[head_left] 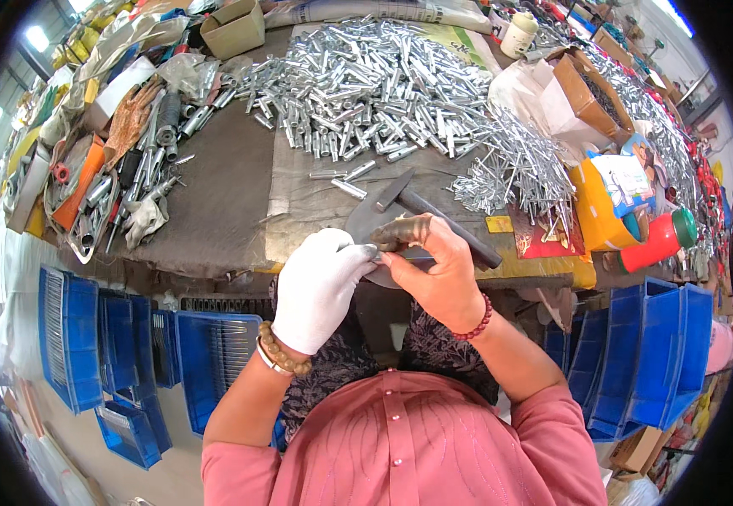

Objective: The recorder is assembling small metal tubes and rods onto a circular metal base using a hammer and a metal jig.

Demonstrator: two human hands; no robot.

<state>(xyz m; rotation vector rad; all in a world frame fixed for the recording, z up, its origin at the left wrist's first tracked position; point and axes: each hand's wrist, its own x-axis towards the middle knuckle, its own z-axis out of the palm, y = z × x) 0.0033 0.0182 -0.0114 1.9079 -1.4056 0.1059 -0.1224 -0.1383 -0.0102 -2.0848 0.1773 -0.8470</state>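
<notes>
My left hand (316, 287), in a white glove, is closed in a pinch at the table's near edge. Fingertip to fingertip with it, my bare right hand (446, 282) is pinched too, with dark coverings on its fingers. Whatever lies between the fingertips is too small and hidden to make out. Just beyond the hands is a hammer (446, 221), its head pointing away and its dark handle slanting toward the near right. The hammer lies partly over a dark round plate (362, 221). A few loose metal sleeves (349, 188) rest past the plate.
A large heap of shiny metal sleeves (375, 84) covers the table's far middle. Thin metal pins (522, 164) are piled at right, beside a yellow container (594, 207) and red jar (657, 240). Tools and an orange glove (133, 118) crowd the left. Blue bins (71, 337) flank me below.
</notes>
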